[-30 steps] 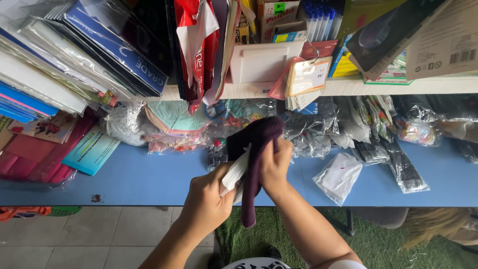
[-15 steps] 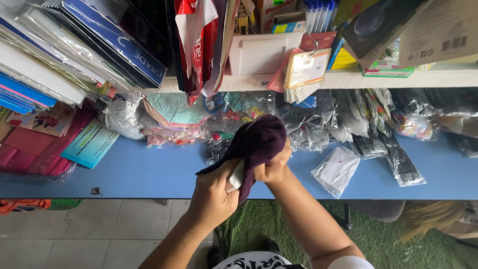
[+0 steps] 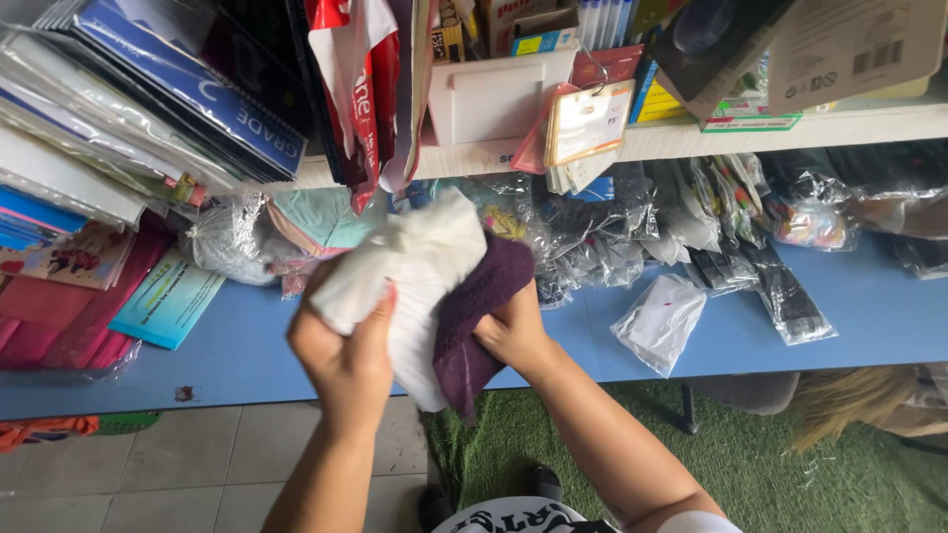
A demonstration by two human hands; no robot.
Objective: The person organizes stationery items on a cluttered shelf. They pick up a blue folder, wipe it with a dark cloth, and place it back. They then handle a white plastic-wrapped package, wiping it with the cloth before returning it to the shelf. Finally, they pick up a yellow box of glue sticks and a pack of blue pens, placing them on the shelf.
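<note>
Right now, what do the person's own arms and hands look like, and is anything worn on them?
Both hands, left and right, are bare: no gloves, rings, watch or bracelets visible. Forearms are bare too; a white short sleeve shows at the right upper arm.

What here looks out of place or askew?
The books on the shelf lean steeply and overhang its edge. A small dark stain marks the blue table. The left hand and right hand hold a white cloth and purple cloth.

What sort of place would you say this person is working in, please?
Probably a small stationery or general goods stall: stacked school books, pens on a shelf, and plastic-bagged goods on a blue table.
</note>
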